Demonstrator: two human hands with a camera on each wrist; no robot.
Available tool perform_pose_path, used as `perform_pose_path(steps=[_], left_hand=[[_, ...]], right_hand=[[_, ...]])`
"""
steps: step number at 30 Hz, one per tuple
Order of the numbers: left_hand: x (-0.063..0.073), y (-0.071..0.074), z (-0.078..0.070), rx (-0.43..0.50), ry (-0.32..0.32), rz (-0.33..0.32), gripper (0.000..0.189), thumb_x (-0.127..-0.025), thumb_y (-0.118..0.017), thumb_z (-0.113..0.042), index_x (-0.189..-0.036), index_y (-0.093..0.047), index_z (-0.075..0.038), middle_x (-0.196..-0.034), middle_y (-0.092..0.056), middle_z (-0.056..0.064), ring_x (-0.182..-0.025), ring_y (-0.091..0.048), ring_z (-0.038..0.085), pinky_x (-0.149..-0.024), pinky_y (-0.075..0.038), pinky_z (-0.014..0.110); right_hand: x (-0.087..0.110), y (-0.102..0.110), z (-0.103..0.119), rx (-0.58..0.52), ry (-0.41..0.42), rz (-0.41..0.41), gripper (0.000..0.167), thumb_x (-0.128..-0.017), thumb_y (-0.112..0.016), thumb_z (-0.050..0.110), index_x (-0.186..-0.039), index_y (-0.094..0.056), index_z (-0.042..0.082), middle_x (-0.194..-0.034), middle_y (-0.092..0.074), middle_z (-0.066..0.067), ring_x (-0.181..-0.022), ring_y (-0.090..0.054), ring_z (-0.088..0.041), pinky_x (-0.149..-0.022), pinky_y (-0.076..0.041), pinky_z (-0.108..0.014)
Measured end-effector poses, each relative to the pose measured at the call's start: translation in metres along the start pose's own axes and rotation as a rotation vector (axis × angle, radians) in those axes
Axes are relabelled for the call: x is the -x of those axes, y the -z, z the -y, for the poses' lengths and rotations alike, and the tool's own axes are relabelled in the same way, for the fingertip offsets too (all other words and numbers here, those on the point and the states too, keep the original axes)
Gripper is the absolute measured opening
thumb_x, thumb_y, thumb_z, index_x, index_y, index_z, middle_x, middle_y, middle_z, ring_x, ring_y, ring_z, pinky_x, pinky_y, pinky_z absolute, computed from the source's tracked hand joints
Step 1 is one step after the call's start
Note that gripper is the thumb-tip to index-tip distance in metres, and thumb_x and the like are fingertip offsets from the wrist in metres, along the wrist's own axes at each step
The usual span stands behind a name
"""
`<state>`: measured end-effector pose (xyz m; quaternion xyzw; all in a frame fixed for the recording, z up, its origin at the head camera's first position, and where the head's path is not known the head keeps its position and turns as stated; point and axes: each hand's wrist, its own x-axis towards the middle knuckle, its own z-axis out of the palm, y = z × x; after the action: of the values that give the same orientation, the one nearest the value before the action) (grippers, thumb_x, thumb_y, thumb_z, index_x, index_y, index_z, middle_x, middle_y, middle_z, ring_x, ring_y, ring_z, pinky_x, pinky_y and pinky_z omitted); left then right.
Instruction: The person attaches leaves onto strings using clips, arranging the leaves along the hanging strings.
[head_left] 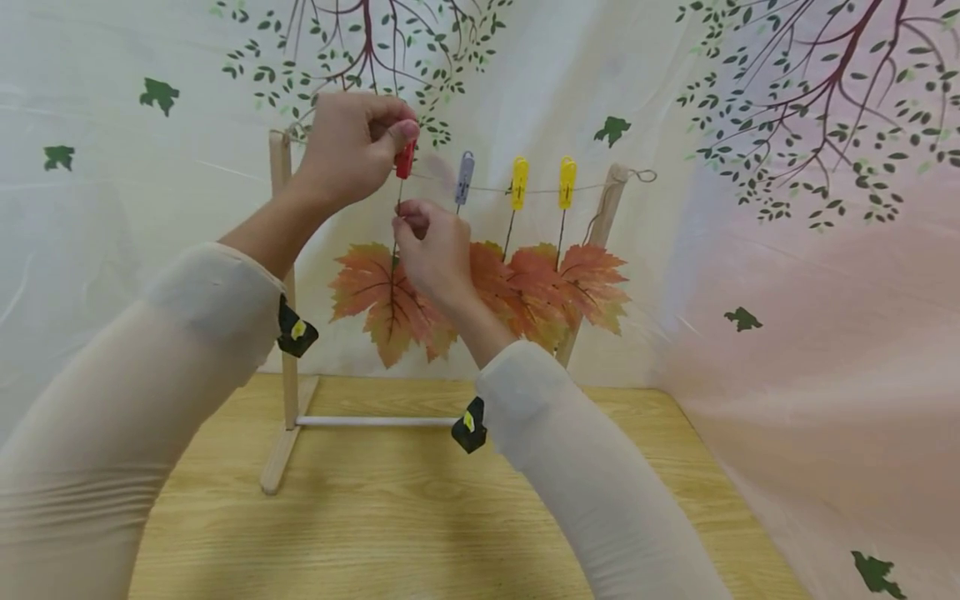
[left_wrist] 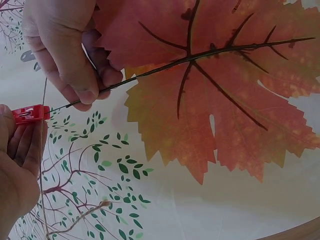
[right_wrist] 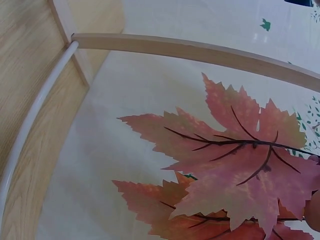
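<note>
My left hand pinches a red clothespin at the left part of the twine line. Just below it, my right hand pinches the thin dark stem of an orange-red artificial maple leaf. In the left wrist view, the stem's tip reaches the red clothespin, which sits across the twine; whether its jaws bite the stem is unclear. The leaf hangs in front of another in the right wrist view. To the right, a grey clothespin and two yellow clothespins hold more leaves by their stems.
The twine runs between two wooden posts of a stand. A white rod joins the stand low down, above a wood-grain table. Behind hangs a pale backdrop printed with branches and green leaves.
</note>
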<state>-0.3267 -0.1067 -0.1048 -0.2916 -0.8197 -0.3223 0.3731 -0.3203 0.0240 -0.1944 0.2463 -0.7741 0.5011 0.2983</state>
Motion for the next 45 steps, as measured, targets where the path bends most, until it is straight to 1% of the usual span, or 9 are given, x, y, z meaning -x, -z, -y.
perform_pose_path(steps=[6,11,20,24,29,35,40,45], left_hand=[[0.0021,-0.0030,-0.0007,0.003,-0.016,0.004,0.028,-0.106,-0.057,-0.021,-0.104,-0.075,0.000,-0.081,-0.069,0.012,-0.063,-0.054,0.017,-0.059,-0.037,0.024],[0.0034,-0.0039,0.0010,-0.013,-0.027,0.010,0.028,-0.107,-0.057,-0.021,-0.103,-0.075,0.000,-0.079,-0.069,0.011,-0.061,-0.052,0.018,-0.057,-0.036,0.024],[0.0033,-0.0021,0.0047,0.004,0.003,0.013,0.029,-0.107,-0.056,-0.024,-0.107,-0.075,-0.002,-0.084,-0.070,0.010,-0.065,-0.054,0.017,-0.059,-0.039,0.024],[0.0033,-0.0018,0.0059,-0.007,0.016,0.010,0.029,-0.107,-0.056,-0.024,-0.103,-0.075,-0.002,-0.083,-0.071,0.010,-0.064,-0.054,0.016,-0.056,-0.037,0.024],[0.0038,-0.0018,0.0052,-0.022,0.019,0.020,0.029,-0.106,-0.057,-0.024,-0.099,-0.075,-0.003,-0.079,-0.070,0.010,-0.060,-0.051,0.017,-0.053,-0.033,0.025],[0.0042,-0.0018,0.0049,-0.018,0.033,0.022,0.030,-0.106,-0.057,-0.026,-0.102,-0.076,-0.003,-0.082,-0.071,0.010,-0.061,-0.052,0.018,-0.053,-0.034,0.025],[0.0046,-0.0020,0.0062,-0.019,0.022,0.020,0.029,-0.106,-0.057,-0.024,-0.106,-0.076,-0.002,-0.085,-0.073,0.010,-0.062,-0.053,0.018,-0.055,-0.035,0.025],[0.0055,-0.0016,0.0064,-0.004,0.046,0.043,0.031,-0.106,-0.058,-0.026,-0.114,-0.076,-0.002,-0.092,-0.075,0.010,-0.066,-0.059,0.016,-0.057,-0.039,0.024]], right_hand=[[-0.0007,0.0014,0.0006,-0.004,-0.007,-0.016,0.016,-0.100,-0.064,0.007,-0.108,-0.075,-0.002,-0.091,-0.075,-0.010,-0.077,-0.067,-0.016,-0.072,-0.053,-0.022],[-0.0020,0.0023,0.0017,-0.005,0.014,-0.027,0.016,-0.101,-0.063,0.006,-0.110,-0.074,-0.002,-0.093,-0.075,-0.012,-0.080,-0.067,-0.017,-0.075,-0.053,-0.022],[-0.0033,0.0028,0.0026,-0.016,0.003,-0.047,0.014,-0.100,-0.065,0.005,-0.108,-0.074,-0.002,-0.095,-0.075,-0.011,-0.080,-0.066,-0.016,-0.073,-0.053,-0.021],[-0.0024,0.0035,0.0031,-0.024,0.002,-0.038,0.015,-0.100,-0.064,0.005,-0.109,-0.073,-0.003,-0.096,-0.074,-0.012,-0.080,-0.066,-0.016,-0.073,-0.053,-0.021],[-0.0025,0.0038,0.0030,-0.040,-0.008,-0.045,0.016,-0.101,-0.064,0.006,-0.111,-0.073,-0.003,-0.096,-0.074,-0.011,-0.080,-0.065,-0.016,-0.074,-0.053,-0.022],[-0.0039,0.0042,0.0036,-0.039,-0.013,-0.050,0.017,-0.101,-0.064,0.007,-0.112,-0.073,-0.002,-0.096,-0.074,-0.011,-0.081,-0.065,-0.016,-0.073,-0.053,-0.021],[-0.0038,0.0041,0.0054,-0.049,-0.012,-0.072,0.016,-0.101,-0.065,0.008,-0.110,-0.074,-0.002,-0.094,-0.074,-0.011,-0.081,-0.065,-0.016,-0.073,-0.052,-0.021],[-0.0038,0.0048,0.0037,-0.065,-0.041,-0.068,0.017,-0.101,-0.065,0.010,-0.112,-0.073,-0.001,-0.096,-0.074,-0.010,-0.083,-0.066,-0.016,-0.076,-0.053,-0.021]])
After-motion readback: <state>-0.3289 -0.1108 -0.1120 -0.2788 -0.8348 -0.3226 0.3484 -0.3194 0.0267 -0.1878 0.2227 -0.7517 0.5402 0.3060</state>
